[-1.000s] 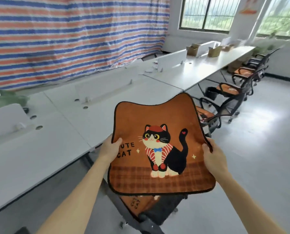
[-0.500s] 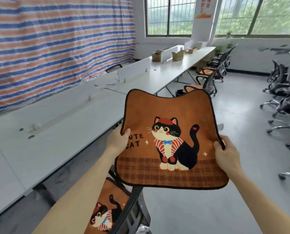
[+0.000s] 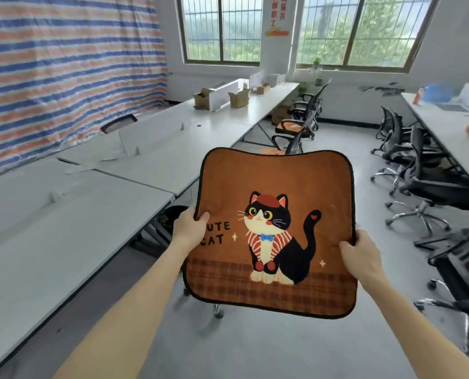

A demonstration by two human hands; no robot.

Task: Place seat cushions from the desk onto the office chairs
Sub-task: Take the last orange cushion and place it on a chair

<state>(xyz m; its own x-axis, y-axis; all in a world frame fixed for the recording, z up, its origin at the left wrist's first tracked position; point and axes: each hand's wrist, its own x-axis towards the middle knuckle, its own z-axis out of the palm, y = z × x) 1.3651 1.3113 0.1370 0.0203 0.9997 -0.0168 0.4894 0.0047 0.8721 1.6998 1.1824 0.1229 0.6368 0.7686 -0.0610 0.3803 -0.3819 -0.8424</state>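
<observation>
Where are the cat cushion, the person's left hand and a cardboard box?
cat cushion (image 3: 277,179), head view, plain orange area above the cat.
left hand (image 3: 191,228), head view, back of the hand.
cardboard box (image 3: 240,101), head view, its front side.

seat cushion (image 3: 277,187) | brown, cat print, black-edged | held up mid-air, face toward camera, beside desk (image 3: 63,242)

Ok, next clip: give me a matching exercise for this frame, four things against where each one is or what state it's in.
1 cat cushion
2 cardboard box
3 far office chair
4 striped tarp

A on the white desk
B hanging on the room's left side
C gripped by left hand and right hand
D orange cushion on its seat

Pairs: 1-C, 2-A, 3-D, 4-B
</observation>
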